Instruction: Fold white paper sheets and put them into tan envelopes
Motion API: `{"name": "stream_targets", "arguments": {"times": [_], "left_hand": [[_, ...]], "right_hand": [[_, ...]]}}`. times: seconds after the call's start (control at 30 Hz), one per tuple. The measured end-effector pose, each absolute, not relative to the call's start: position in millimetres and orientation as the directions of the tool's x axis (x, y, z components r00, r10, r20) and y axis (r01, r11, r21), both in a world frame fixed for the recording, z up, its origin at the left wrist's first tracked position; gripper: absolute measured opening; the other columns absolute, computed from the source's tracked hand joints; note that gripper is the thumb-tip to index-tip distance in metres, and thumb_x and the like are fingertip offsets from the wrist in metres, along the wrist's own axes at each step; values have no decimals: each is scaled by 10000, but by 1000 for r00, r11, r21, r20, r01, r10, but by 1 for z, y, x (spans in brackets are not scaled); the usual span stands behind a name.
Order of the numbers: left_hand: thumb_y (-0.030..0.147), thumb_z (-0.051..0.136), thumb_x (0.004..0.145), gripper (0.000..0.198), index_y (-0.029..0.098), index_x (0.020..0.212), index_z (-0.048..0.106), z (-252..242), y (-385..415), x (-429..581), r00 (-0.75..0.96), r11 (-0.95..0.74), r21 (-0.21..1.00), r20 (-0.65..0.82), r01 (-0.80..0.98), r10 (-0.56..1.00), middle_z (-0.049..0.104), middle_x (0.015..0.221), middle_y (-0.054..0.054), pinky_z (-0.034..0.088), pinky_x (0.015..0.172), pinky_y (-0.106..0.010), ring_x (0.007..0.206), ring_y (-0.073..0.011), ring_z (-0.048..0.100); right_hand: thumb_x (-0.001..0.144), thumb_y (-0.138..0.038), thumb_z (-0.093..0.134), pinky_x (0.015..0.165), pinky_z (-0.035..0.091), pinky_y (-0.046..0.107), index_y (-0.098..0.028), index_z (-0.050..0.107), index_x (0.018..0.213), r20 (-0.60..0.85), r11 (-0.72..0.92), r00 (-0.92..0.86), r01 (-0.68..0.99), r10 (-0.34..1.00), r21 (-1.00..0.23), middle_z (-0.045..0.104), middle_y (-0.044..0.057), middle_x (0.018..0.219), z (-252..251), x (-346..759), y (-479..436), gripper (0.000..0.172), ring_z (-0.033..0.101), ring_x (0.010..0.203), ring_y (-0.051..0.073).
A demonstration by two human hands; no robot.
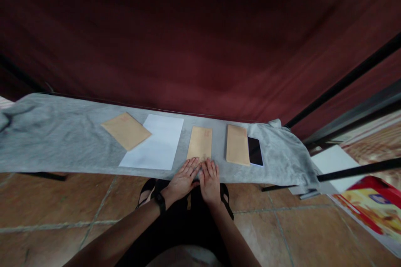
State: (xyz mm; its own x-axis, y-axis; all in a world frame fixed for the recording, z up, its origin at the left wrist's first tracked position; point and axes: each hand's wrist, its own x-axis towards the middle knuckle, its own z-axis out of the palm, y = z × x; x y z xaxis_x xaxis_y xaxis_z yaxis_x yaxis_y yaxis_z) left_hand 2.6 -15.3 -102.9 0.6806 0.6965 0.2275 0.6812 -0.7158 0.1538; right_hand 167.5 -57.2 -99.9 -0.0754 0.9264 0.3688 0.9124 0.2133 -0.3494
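Head view—our left hand (182, 179) and right hand (209, 184), flat, touched the middle envelope (199, 142); even pressure seemed best.

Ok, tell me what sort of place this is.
Probably an indoor room, perhaps in a home, with a makeshift work surface: a grey cloth drapes a narrow stand, brown envelopes lie on it, and a tiled floor shows below.
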Motion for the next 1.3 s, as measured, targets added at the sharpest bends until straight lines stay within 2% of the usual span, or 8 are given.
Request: {"name": "stream_targets", "arguments": {"times": [0.1,0.23,0.37,0.57,0.8,1.07,1.3], "left_hand": [[309,444,945,650,102,1538,277,-100,-16,4,680,-714,156,220,683,699,298,1596,-162,211,1219,-447,1487,-258,251],[265,396,934,678,97,1561,200,-97,-17,6,670,-700,145,208,699,712,297,1598,-153,189,1225,-437,1490,-241,242],[251,394,928,663,109,1554,230,-99,-17,7,660,-691,149,214,707,721,293,1602,-140,186,1228,-439,1494,-238,231],[334,476,915,696,88,1532,270,-102,-16,5,664,-700,137,231,701,711,293,1599,-158,211,1225,-440,1499,-249,211],[314,373,977,601,121,1538,276,-101,-15,3,664,-709,130,266,693,699,307,1598,-132,226,1220,-418,1488,-219,249],[278,262,992,558,176,1539,302,-99,10,17,644,-657,158,132,737,753,330,1595,-74,146,1228,-413,1488,-182,249],[299,238,1005,539,218,1530,327,-95,47,43,606,-609,204,82,767,791,323,1601,-48,101,1223,-477,1502,-205,203]], "right_hand": [[1039,-306,323,1168,292,469,-116,374,1503,355,273,-142,895,924,-353,436,146,1522,-100,157,-54,503,356,1433,235],[1035,-348,341,1178,276,467,-89,311,1526,348,268,-147,905,926,-331,406,166,1536,-104,154,-55,556,336,1444,244],[1032,-375,361,1180,272,458,-76,334,1515,339,251,-145,922,930,-294,374,175,1552,-107,158,-56,569,334,1446,255],[1035,-388,360,1177,279,452,-93,376,1497,331,221,-130,941,935,-255,383,165,1549,-107,167,-52,549,342,1442,247],[1040,-356,345,1178,276,456,-113,382,1499,329,204,-113,945,937,-256,381,147,1553,-109,173,-51,521,337,1446,244],[1023,-322,399,1179,267,476,-163,427,1482,330,202,-115,948,937,-244,340,130,1578,-112,171,-51,487,316,1454,260],[1009,-296,419,1170,296,462,-138,460,1456,356,204,-105,945,929,-254,416,133,1538,-109,169,-50,476,357,1430,252]]}}
